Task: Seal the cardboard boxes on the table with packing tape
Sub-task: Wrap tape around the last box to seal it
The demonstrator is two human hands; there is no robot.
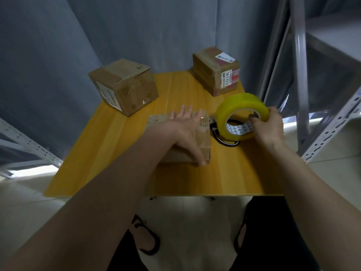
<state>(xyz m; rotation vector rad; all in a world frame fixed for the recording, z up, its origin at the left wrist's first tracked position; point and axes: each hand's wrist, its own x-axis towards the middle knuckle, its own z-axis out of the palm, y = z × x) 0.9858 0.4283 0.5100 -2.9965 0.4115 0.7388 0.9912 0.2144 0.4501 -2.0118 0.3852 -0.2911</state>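
Note:
A small flat cardboard box point(158, 119) lies in the middle of the yellow wooden table point(121, 153). My left hand point(185, 130) rests flat on its top, fingers straight, thumb down over the near right corner. A strip of clear tape point(203, 132) runs over the box's right end. My right hand point(267, 128) grips a big yellow roll of packing tape point(234, 108), held upright just right of the box, thumb inside the core. Two more cardboard boxes stand at the back: one at the left point(125, 87) and one at the right point(216, 71) with labels.
A black oval object point(224, 140) lies on the table under the tape roll. Grey metal shelving point(300, 75) stands close on the right, and a rack rail point(29, 147) runs at the left. A grey curtain hangs behind. My legs and sandals show below the table edge.

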